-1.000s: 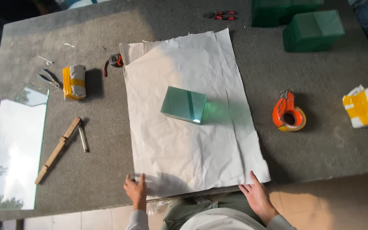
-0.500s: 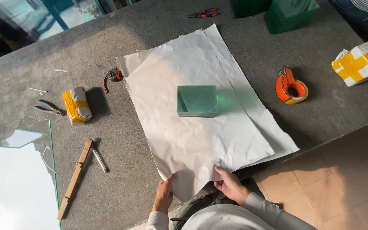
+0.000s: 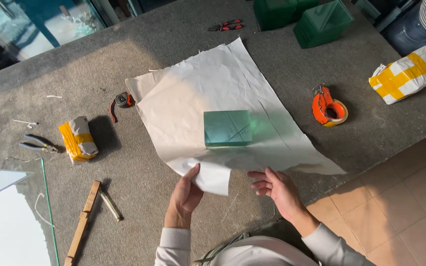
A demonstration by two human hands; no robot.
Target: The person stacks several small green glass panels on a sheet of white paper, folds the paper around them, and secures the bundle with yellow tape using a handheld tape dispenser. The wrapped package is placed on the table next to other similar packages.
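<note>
The near edge of the paper sheet [image 3: 213, 98], flat a second ago, is now lifted and pinched in the left hand [image 3: 186, 192]; the right hand [image 3: 277, 184] is held open beside it. The green glass block [image 3: 228, 128] rests mid-sheet, so wrapping is judged begun.

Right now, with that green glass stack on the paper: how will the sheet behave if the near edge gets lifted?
Probably floppy: the paper sheet is creased and its near corner already curls over in the left hand. Likely light and easily torn at its ragged far edge. The green glass stack sits mid-sheet, so it should pin the paper rather than slide with it.
</note>
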